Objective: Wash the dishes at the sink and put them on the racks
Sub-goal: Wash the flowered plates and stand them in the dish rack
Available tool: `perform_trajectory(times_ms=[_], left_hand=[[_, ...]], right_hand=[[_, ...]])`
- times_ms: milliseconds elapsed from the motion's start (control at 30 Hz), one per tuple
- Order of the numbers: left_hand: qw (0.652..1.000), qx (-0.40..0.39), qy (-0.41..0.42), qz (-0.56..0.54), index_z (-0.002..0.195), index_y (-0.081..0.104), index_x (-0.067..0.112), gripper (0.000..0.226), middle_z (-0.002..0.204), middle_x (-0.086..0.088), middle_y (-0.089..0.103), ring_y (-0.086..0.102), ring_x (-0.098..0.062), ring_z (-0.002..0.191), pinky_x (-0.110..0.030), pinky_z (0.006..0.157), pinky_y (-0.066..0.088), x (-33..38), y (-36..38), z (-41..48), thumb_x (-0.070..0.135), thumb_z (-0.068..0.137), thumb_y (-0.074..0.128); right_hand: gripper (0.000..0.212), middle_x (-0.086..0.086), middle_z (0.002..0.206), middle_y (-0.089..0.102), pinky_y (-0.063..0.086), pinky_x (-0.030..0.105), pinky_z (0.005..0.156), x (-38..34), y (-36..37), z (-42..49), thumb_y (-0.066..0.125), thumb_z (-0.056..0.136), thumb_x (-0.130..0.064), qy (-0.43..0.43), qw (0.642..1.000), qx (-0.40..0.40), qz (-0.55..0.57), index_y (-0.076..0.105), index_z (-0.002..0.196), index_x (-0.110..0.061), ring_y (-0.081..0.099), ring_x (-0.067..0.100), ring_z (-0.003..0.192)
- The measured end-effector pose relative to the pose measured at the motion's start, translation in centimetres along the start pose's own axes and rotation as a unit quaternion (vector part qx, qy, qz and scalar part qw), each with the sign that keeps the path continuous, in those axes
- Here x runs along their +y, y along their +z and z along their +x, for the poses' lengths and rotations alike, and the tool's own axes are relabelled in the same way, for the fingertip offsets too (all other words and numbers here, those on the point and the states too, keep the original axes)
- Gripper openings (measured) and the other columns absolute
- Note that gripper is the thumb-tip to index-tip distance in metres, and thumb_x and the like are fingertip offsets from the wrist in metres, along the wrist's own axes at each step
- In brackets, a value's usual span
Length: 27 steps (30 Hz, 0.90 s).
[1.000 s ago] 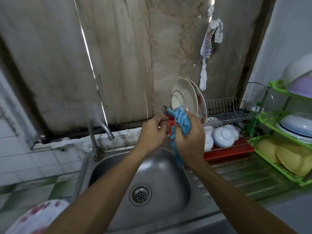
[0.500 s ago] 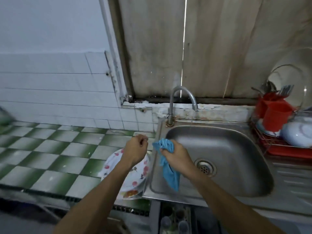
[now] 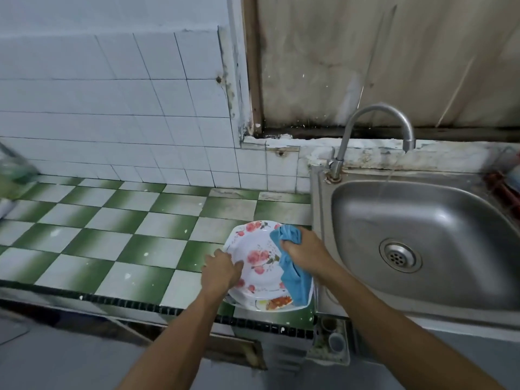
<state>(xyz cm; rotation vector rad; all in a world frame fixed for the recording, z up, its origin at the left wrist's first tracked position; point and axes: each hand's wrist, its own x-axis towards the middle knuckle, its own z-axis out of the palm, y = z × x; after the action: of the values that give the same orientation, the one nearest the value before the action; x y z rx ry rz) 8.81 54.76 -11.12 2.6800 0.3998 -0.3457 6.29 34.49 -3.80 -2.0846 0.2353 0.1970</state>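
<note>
the flowered plate (image 3: 259, 263) lies on the checked worktop (image 3: 126, 235) in the lower middle of the frame, just beside the sink (image 3: 320, 209). it is stacked on another dish (image 3: 277, 302), whose orange-marked edge shows beneath. its left rim is gripped by the left hand (image 3: 222, 270), with the thumb laid on the face. the right hand (image 3: 305, 250) is clenched around a blue cloth (image 3: 295, 280), which is pressed to the plate's right side and hangs over its edge.

the step in hand is judged to be the lifting of this plate for washing. it is best raised by the rim with a firm pinch and tilted off the dish below, so that the dish is not dragged along. it should then be carried over the sink's raised lip rather than slid across it (a glossy plate is likely to slip). the cloth should be kept bunched, clear of the lower dish.

a tap (image 3: 374, 114) arches over the basin at the upper right, and a thin stream appears to fall from it. a red rack (image 3: 503, 190) is cut off by the right edge. something green and blurred sits at the far left edge.
</note>
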Motion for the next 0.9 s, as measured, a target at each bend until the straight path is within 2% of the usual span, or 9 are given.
perform_trajectory(times_ms=[133,300,400,500,567,733,833,900], left_hand=[[0.998,0.002,-0.008,-0.055,0.13,0.046,0.006,0.066,0.132,-0.011,0.056,0.051,-0.03,0.124,-0.04,0.094,0.047,-1.2,1.0,1.1,0.047,0.087,0.073],[0.995,-0.001,-0.045,-0.088,0.12,0.048,0.002,0.056,0.116,-0.013,0.063,0.065,-0.032,0.105,-0.037,0.085,0.054,-1.7,0.6,2.3,0.03,0.082,0.078],[0.988,-0.019,-0.07,-0.133,0.114,0.053,0.002,0.059,0.106,-0.011,0.068,0.068,-0.03,0.093,-0.039,0.081,0.058,-2.3,0.6,3.1,0.036,0.073,0.077],[0.977,-0.016,-0.096,-0.192,0.116,0.052,0.002,0.064,0.106,-0.011,0.067,0.066,-0.032,0.095,-0.039,0.08,0.055,-2.9,0.7,3.5,0.042,0.073,0.079],[0.97,-0.001,-0.097,-0.224,0.115,0.051,0.003,0.056,0.105,-0.011,0.064,0.064,-0.032,0.094,-0.038,0.078,0.053,-2.9,0.6,3.6,0.038,0.08,0.076],[0.95,0.011,-0.061,-0.307,0.108,0.053,0.008,0.031,0.1,-0.011,0.067,0.068,-0.031,0.087,-0.046,0.076,0.06,-4.0,0.4,3.5,0.024,0.088,0.07],[0.922,-0.016,-0.052,-0.383,0.109,0.056,0.006,0.021,0.099,-0.014,0.071,0.071,-0.028,0.077,-0.035,0.057,0.06,-4.7,0.0,3.4,0.011,0.093,0.069],[0.894,-0.049,-0.059,-0.442,0.11,0.057,0.004,0.019,0.098,-0.018,0.073,0.072,-0.03,0.073,-0.032,0.05,0.058,-5.1,-0.4,3.5,0.006,0.094,0.068]], right_hand=[[0.014,0.002,0.094,0.069,0.057,0.039,0.08,0.5,0.5,0.4,0.061,0.094,-0.03,0.026,0.999,0.004,0.026,0.065,0.105,-0.024,0.067,0.019,0.087],[0.011,0.009,0.092,0.069,0.057,0.043,0.081,1.2,0.3,1.1,0.062,0.092,-0.025,0.029,0.999,0.014,0.025,0.064,0.101,-0.018,0.068,0.025,0.089],[0.009,0.008,0.093,0.069,0.056,0.044,0.085,1.2,0.2,1.2,0.063,0.092,-0.022,0.038,0.998,0.01,0.042,0.065,0.1,-0.019,0.067,0.027,0.093],[0.008,0.002,0.096,0.07,0.057,0.045,0.091,1.3,0.1,1.4,0.064,0.092,-0.024,0.05,0.997,0.014,0.065,0.065,0.099,-0.026,0.067,0.022,0.094],[0.005,0.002,0.098,0.07,0.057,0.046,0.092,1.5,-0.3,1.5,0.065,0.094,-0.024,0.058,0.994,0.018,0.086,0.063,0.096,-0.029,0.068,0.021,0.093],[0.008,0.004,0.105,0.07,0.056,0.05,0.094,2.0,-0.9,1.6,0.066,0.095,-0.03,0.059,0.99,0.032,0.125,0.063,0.102,-0.03,0.068,0.025,0.099],[0.004,0.005,0.106,0.068,0.057,0.048,0.095,2.0,-1.1,1.4,0.064,0.098,-0.03,0.064,0.986,0.033,0.149,0.062,0.1,-0.032,0.068,0.024,0.1],[0.006,0.005,0.106,0.068,0.057,0.047,0.095,1.8,-1.3,1.2,0.062,0.099,-0.026,0.065,0.984,0.034,0.164,0.06,0.098,-0.032,0.068,0.025,0.1]])
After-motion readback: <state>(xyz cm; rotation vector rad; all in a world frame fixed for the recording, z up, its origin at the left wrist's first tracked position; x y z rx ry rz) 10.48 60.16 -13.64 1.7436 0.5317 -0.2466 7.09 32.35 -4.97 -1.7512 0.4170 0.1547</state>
